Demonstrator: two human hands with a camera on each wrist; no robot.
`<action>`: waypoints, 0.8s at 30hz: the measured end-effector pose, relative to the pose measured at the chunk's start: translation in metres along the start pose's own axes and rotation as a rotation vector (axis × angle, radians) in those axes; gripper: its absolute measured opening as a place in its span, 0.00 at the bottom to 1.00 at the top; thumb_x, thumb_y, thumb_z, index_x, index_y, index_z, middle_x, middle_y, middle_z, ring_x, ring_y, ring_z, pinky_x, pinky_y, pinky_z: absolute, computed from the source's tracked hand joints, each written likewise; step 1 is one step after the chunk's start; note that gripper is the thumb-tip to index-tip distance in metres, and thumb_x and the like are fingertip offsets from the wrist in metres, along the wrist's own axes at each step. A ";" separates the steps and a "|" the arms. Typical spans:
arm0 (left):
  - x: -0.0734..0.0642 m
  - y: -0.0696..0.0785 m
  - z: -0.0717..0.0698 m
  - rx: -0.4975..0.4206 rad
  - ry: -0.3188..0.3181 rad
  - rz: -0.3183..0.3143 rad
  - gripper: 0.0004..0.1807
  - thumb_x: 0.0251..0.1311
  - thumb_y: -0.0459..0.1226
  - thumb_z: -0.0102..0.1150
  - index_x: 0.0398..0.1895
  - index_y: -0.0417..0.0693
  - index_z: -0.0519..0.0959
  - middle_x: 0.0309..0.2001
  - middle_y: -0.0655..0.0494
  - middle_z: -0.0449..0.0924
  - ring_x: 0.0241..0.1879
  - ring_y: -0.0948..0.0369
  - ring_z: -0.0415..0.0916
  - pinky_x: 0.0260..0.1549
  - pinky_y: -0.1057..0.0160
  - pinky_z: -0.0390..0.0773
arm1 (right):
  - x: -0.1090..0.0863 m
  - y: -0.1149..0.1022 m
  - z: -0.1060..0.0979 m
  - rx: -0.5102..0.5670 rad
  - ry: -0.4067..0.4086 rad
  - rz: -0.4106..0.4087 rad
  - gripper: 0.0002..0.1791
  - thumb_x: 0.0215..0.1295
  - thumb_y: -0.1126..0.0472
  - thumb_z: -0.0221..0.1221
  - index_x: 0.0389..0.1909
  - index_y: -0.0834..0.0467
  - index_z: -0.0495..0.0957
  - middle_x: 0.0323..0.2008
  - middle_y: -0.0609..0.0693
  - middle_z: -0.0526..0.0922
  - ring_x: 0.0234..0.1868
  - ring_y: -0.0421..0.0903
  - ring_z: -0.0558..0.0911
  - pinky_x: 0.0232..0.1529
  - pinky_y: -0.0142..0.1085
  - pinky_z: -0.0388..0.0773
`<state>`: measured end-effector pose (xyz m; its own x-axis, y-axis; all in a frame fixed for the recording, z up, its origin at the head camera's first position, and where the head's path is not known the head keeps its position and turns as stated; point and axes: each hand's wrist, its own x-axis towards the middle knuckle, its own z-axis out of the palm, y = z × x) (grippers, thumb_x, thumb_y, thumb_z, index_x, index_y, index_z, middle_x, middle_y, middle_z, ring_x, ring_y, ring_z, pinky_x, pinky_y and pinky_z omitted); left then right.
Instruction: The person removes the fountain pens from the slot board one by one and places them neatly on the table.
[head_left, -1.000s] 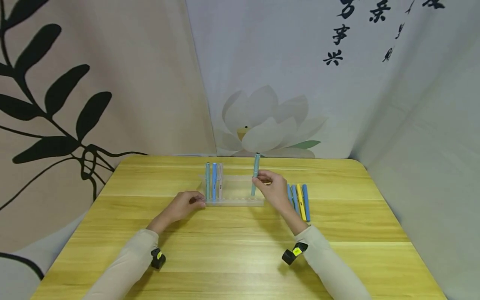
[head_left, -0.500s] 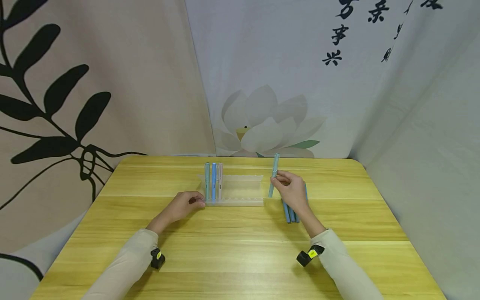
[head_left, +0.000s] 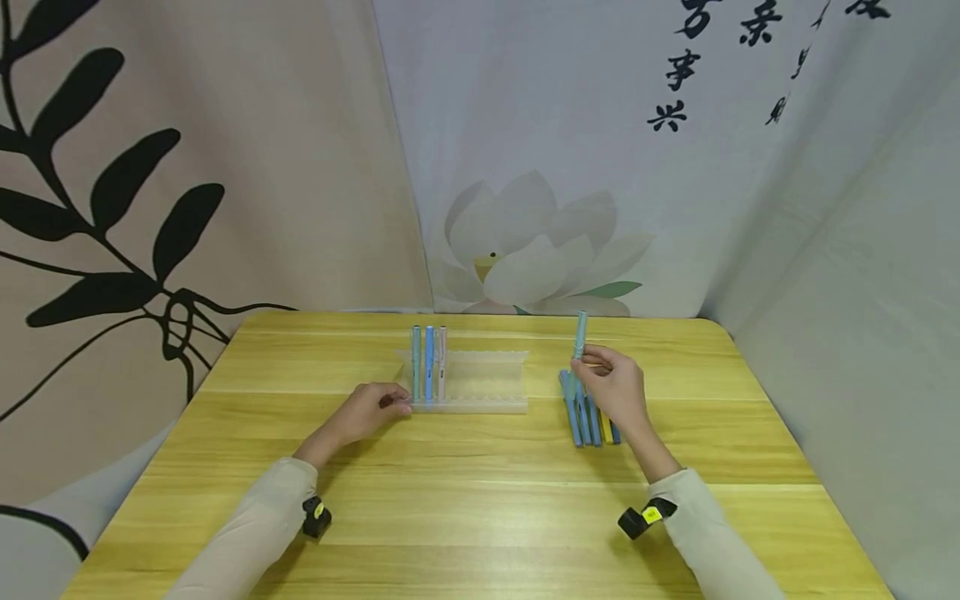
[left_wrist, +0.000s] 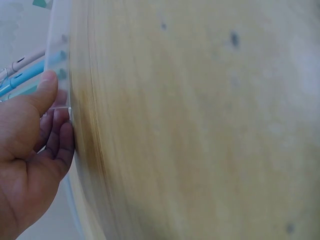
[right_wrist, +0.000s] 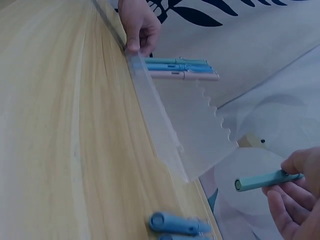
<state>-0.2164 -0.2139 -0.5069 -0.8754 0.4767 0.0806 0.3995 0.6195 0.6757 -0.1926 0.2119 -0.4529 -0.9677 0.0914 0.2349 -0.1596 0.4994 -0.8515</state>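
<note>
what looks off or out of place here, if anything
Nothing stands out. Three pens stand together in the clear rack, whose end the left hand grips. The right hand holds a green pen; loose pens lie beside one another, partly hidden. No spill or damage shows.

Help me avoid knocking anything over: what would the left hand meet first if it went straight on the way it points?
The clear rack, whose left end the left hand grips. The green pen standing in it seems next, though depth is unclear.
</note>
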 end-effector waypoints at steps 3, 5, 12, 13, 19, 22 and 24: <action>0.000 0.000 -0.001 0.002 -0.002 -0.005 0.11 0.69 0.40 0.64 0.47 0.42 0.85 0.39 0.57 0.85 0.39 0.63 0.77 0.42 0.61 0.79 | -0.001 0.007 -0.008 -0.009 0.012 0.005 0.22 0.69 0.52 0.66 0.58 0.60 0.83 0.48 0.58 0.87 0.46 0.56 0.88 0.35 0.35 0.84; 0.000 0.000 -0.001 0.006 -0.004 0.001 0.12 0.69 0.40 0.64 0.47 0.42 0.85 0.39 0.57 0.85 0.39 0.63 0.77 0.42 0.61 0.79 | -0.003 0.011 -0.013 -0.013 0.018 0.013 0.22 0.70 0.52 0.66 0.58 0.61 0.83 0.48 0.58 0.87 0.46 0.56 0.88 0.33 0.30 0.82; 0.000 0.002 0.000 0.007 -0.009 -0.028 0.10 0.69 0.40 0.64 0.47 0.44 0.85 0.39 0.59 0.85 0.39 0.63 0.77 0.42 0.61 0.79 | -0.008 0.025 -0.030 -0.058 0.058 0.043 0.21 0.69 0.53 0.67 0.57 0.60 0.84 0.45 0.56 0.88 0.44 0.55 0.88 0.33 0.28 0.81; 0.000 0.002 0.001 0.010 -0.010 -0.029 0.10 0.69 0.40 0.64 0.47 0.44 0.85 0.39 0.59 0.85 0.39 0.63 0.77 0.42 0.61 0.79 | -0.009 0.027 -0.032 -0.064 0.064 0.050 0.21 0.68 0.53 0.67 0.57 0.60 0.84 0.44 0.56 0.88 0.44 0.55 0.88 0.33 0.28 0.81; 0.000 0.001 0.001 0.002 -0.007 -0.030 0.10 0.69 0.39 0.64 0.47 0.44 0.85 0.39 0.59 0.85 0.38 0.63 0.77 0.42 0.61 0.79 | -0.016 0.043 -0.043 -0.118 0.084 0.063 0.20 0.68 0.53 0.67 0.55 0.61 0.85 0.43 0.57 0.89 0.42 0.53 0.88 0.33 0.27 0.80; 0.001 0.000 0.001 0.005 -0.006 -0.027 0.10 0.69 0.39 0.64 0.47 0.44 0.85 0.38 0.59 0.84 0.38 0.63 0.77 0.42 0.61 0.79 | -0.019 0.049 -0.048 -0.141 0.096 0.061 0.19 0.68 0.54 0.67 0.53 0.61 0.85 0.42 0.58 0.89 0.41 0.54 0.89 0.32 0.27 0.80; 0.001 0.000 0.001 0.008 -0.007 -0.028 0.10 0.69 0.40 0.64 0.47 0.44 0.85 0.38 0.60 0.84 0.38 0.63 0.77 0.42 0.62 0.79 | -0.019 0.053 -0.051 -0.155 0.097 0.066 0.18 0.67 0.55 0.67 0.52 0.61 0.86 0.42 0.57 0.89 0.41 0.54 0.89 0.32 0.27 0.80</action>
<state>-0.2173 -0.2130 -0.5076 -0.8843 0.4635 0.0571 0.3776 0.6376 0.6715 -0.1724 0.2803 -0.4787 -0.9505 0.2072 0.2316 -0.0574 0.6155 -0.7861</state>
